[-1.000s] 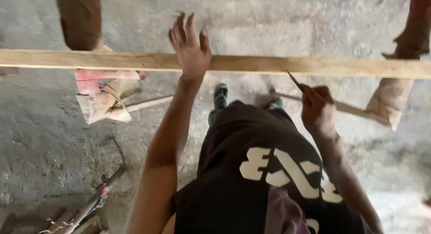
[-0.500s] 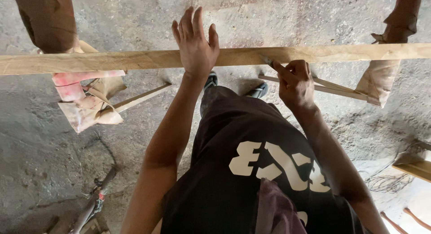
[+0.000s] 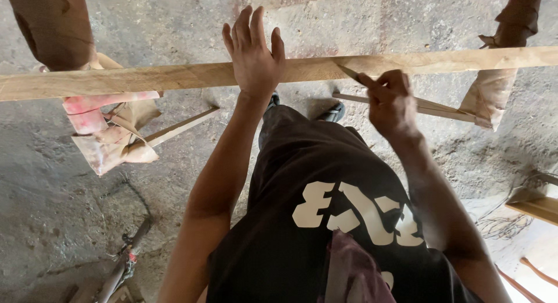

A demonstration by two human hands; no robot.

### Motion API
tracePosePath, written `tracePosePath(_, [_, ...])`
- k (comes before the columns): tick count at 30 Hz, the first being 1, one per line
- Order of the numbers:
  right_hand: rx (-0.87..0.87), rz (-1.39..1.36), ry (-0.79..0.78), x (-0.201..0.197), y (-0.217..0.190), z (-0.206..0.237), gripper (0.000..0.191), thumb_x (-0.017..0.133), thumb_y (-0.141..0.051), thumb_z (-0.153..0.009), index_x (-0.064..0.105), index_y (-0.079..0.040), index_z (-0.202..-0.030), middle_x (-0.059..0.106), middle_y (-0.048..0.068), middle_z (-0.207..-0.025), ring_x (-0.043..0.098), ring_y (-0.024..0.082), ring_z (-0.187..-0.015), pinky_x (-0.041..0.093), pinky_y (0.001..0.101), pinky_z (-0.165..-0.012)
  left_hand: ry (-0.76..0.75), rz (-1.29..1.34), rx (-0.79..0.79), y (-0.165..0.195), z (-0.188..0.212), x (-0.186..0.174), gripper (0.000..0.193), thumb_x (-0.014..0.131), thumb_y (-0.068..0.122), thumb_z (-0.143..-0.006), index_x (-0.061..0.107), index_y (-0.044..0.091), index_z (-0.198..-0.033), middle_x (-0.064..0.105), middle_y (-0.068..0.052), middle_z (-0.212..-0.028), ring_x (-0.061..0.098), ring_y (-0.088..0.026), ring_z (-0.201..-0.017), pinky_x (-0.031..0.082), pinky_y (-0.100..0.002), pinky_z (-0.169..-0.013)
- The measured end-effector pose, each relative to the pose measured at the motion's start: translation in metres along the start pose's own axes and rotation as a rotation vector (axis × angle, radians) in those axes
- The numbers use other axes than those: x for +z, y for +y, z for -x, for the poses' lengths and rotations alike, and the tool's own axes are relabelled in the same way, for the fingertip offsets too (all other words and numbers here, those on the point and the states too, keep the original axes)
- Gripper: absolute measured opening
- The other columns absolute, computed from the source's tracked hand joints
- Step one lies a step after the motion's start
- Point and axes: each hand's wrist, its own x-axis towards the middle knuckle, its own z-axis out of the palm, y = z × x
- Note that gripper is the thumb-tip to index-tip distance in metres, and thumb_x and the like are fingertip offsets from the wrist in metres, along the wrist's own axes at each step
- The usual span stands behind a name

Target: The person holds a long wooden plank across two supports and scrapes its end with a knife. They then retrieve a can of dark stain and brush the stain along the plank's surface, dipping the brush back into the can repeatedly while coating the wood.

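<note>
1. Right now the left hand lies flat and wide open on top of a long wooden plank, with the fingers spread, pressing it down but not gripping it
2. The right hand is closed in a pinch around a thin pencil, and the pencil tip touches the near edge of the plank just beside the left hand
3. It looks like the marking step: one hand keeps the wood from moving while the other draws a mark on it
4. A good mark would need the plank held very steady and the tip kept right on the edge
5. The plank runs across the whole view from left to right, up off the floor. I cannot tell what it rests on
6. Under it on the left hang a pink wrapped bundle and a brown paper bag. Another brown paper wrap hangs on the right. I cannot see what is inside any of them
7. A thin wooden stick and a second stick lie lower down, and below is a rough grey concrete floor
</note>
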Motion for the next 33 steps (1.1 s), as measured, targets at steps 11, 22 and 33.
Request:
tracePosePath(11, [0.123,-0.059,-0.017,-0.009,-0.012,-0.002,0.028,0.071,-0.004,-0.102,0.08,-0.015,-0.127,0.054,0.008,-0.101,0.054,0.019,-0.086,0.05,0.0325,-0.064,-0.011,-0.003,0.021,-0.001,0.001,0.002,0.047,0.064,0.027,-0.105,0.048,0.005,-0.143,0.052,-0.017,-0.142,0.054,-0.032,-0.133,0.033,-0.063,-0.12])
tracePosePath(22, [-0.065,-0.109,0.075,0.001,0.003,-0.008,0.03,0.072,-0.004,-0.101,0.078,-0.019,-0.127,0.056,0.007,-0.1,0.056,0.022,-0.091,0.054,0.0333,-0.066,-0.004,0.004,0.022,0.001,-0.001,-0.002,0.046,0.064,0.027,-0.105,0.049,0.004,-0.142,0.054,-0.017,-0.14,0.055,-0.034,-0.132,0.034,-0.063,-0.119])
tracePosePath(33, [-0.13,0.126,-0.004,-0.019,0.042,-0.006,0.025,0.069,-0.004,-0.11,0.081,-0.019,-0.125,0.056,0.008,-0.1,0.051,0.017,-0.086,0.048,0.0228,-0.054,0.005,0.012,-0.001,0.0,0.0,-0.002,0.047,0.064,0.028,-0.102,0.05,0.005,-0.141,0.053,-0.017,-0.14,0.052,-0.032,-0.133,0.031,-0.062,-0.12])
